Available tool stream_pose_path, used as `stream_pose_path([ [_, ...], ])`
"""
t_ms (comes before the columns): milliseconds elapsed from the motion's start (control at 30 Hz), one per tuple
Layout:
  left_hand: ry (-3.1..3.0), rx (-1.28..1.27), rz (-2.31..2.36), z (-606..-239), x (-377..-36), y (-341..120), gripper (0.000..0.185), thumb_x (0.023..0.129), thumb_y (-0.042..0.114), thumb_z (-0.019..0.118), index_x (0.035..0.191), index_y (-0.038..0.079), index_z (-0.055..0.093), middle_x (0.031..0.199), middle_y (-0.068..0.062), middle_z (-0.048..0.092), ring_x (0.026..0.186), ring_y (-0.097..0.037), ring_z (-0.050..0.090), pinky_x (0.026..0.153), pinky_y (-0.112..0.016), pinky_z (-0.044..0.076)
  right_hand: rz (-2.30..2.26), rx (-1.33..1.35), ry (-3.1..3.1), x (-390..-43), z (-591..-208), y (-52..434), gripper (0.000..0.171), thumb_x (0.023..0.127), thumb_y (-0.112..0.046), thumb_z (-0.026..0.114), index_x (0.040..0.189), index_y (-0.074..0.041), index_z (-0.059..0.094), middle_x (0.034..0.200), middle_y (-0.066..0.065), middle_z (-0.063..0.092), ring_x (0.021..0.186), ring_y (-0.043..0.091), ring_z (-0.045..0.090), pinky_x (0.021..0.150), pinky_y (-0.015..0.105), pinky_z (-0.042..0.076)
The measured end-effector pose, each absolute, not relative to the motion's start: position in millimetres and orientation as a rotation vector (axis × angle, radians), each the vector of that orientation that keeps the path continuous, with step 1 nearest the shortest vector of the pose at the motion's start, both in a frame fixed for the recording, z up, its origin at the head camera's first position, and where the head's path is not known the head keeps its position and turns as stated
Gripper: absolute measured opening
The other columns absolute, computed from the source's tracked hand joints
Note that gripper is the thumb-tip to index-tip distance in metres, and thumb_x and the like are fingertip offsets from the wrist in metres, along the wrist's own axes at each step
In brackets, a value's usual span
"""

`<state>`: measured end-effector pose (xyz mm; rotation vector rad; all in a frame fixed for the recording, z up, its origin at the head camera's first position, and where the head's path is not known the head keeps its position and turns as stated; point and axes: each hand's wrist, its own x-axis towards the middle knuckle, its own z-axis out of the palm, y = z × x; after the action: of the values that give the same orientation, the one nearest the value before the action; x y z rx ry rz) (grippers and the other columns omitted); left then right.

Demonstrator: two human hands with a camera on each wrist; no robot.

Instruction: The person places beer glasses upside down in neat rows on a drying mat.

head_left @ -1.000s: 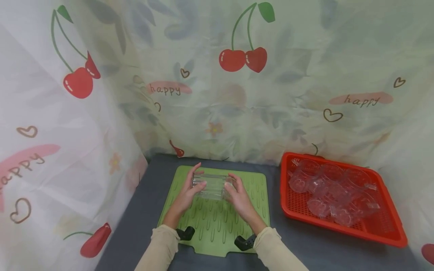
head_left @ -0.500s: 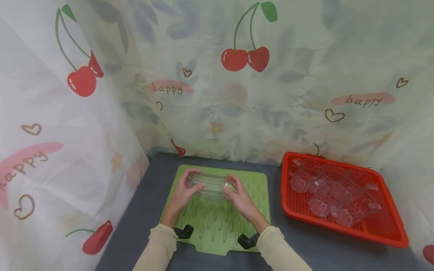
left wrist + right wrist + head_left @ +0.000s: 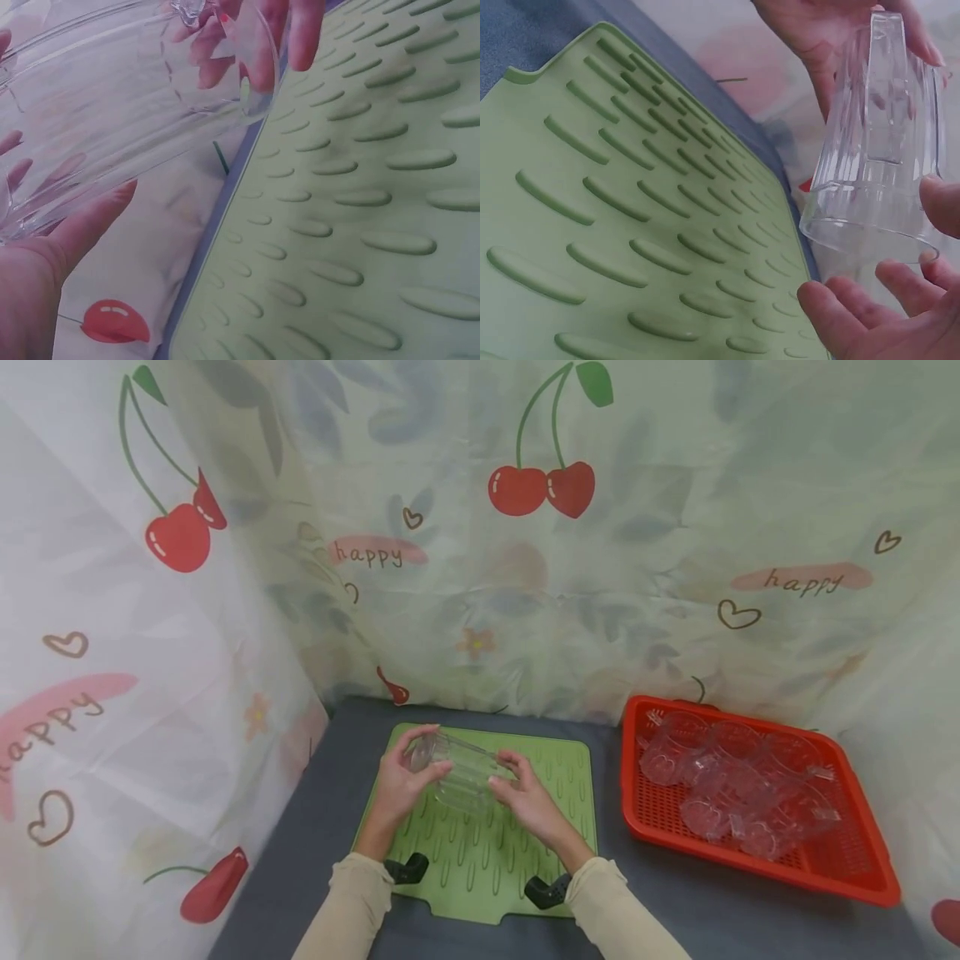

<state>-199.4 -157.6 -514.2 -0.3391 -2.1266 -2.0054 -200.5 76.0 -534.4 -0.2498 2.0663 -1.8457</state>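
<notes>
- Fingers of the left hand curl round the narrower, closed end of a clear, ribbed, transparent mug with a handle, the thumb lying along its side.
- Fingers of the right hand meet the mug at its wider, open end: the thumb rests against the wall near the rim, the other fingers are somewhat spread and bent about the rim. How many of them touch it, I cannot tell.
- The mug lies between the two hands, above a pale green mat with raised oblong ridges, apart from its surface. It is tilted, the closed end towards the left hand and farther up in the head view than the rim.
- Both forearms, in cream sleeves, come in from the near edge and slant inwards, palms turned towards each other.
- A small black wrist device shows beside the left wrist.
- To the right of the mat, a red perforated plastic basket holds several transparent mugs; mat and basket are on a dark grey table surface.
</notes>
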Motion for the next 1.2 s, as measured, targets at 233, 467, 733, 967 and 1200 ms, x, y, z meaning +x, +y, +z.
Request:
stream_pose_path([
  [233, -2.164, -0.445, -1.807, -515.1, -205.3, -156.2, 0.059, 0.083, 0.001, 0.082, 0.138, 0.009, 0.062, 0.146, -0.014, 0.057, 0.139, -0.023, 0.051, 0.114, -0.025, 0.044, -1.723, -0.282, 2.227, -196.9, -530.7, 84.4, 0.062, 0.108, -0.04, 0.049, 0.161, -0.017, 0.027, 0.167, 0.013, 0.03, 0.154, 0.04, 0.031, 0.121, 0.061, 0.034],
  [467, -2.203, -0.379, -1.698, -510.4, -207.6, -155.2, 0.059, 0.08, -0.001, 0.084, 0.135, 0.004, 0.064, 0.147, -0.02, 0.055, 0.139, -0.037, 0.049, 0.116, -0.042, 0.042, -1.668, -0.253, 2.323, -190.9, -519.3, 95.6, 0.071, 0.103, -0.056, 0.051, 0.16, -0.02, 0.029, 0.165, 0.01, 0.036, 0.153, 0.036, 0.035, 0.121, 0.062, 0.032],
  [733, -2.231, -0.309, -1.628, -506.8, -216.1, -164.1, 0.057, 0.082, 0.011, 0.087, 0.134, 0.022, 0.067, 0.147, -0.008, 0.055, 0.14, -0.026, 0.049, 0.117, -0.056, 0.038, -1.645, -0.264, 2.39, -184.8, -502.3, 111.2, 0.071, 0.1, -0.058, 0.055, 0.158, -0.023, 0.033, 0.165, 0.005, 0.036, 0.155, 0.032, 0.031, 0.123, 0.057, 0.032],
  [967, -2.295, -0.239, -1.52, -505.9, -224.0, -171.7, 0.055, 0.082, 0.021, 0.087, 0.133, 0.026, 0.068, 0.152, -0.008, 0.048, 0.144, -0.031, 0.042, 0.117, -0.061, 0.035, -1.63, -0.275, 2.423, -183.5, -497.4, 126.9, 0.069, 0.102, -0.053, 0.056, 0.158, -0.024, 0.03, 0.167, 0.005, 0.03, 0.157, 0.033, 0.026, 0.123, 0.057, 0.032],
  [1200, -2.417, -0.2, -1.366, -509.1, -231.1, -177.1, 0.056, 0.082, 0.024, 0.088, 0.135, 0.026, 0.068, 0.149, -0.009, 0.047, 0.14, -0.034, 0.044, 0.113, -0.06, 0.04, -1.602, -0.295, 2.504, -183.8, -495.1, 139.7, 0.068, 0.101, -0.052, 0.058, 0.157, -0.023, 0.033, 0.166, 0.006, 0.032, 0.157, 0.034, 0.025, 0.124, 0.06, 0.029],
])
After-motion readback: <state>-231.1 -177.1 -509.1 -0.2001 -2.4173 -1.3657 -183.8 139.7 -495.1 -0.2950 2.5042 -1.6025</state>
